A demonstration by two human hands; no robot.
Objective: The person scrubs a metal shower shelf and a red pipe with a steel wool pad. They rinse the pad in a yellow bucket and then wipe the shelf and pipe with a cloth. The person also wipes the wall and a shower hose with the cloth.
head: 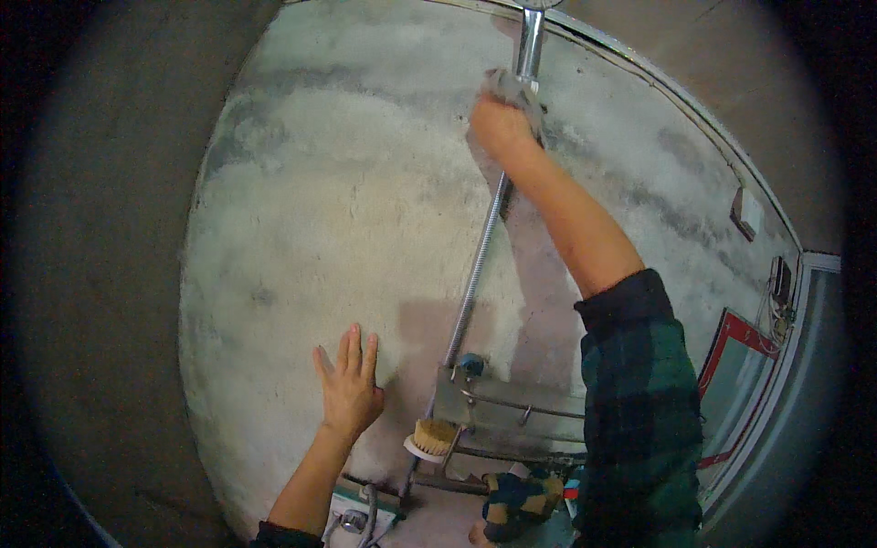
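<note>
My right hand is raised at the upper middle, its fingers closed on a grey cloth pressed round the metal shower pipe, just below its smooth chrome part. Beneath that hand a ribbed metal hose or pipe runs down the stained wall. Lower left, my left hand lies flat against the wall with its fingers spread and holds nothing.
Below hangs a metal rack with hooks. Beside it a bristle brush rests bristles up. A checked cloth and a valve fitting are at the bottom. A red-framed mirror and a door frame stand at right.
</note>
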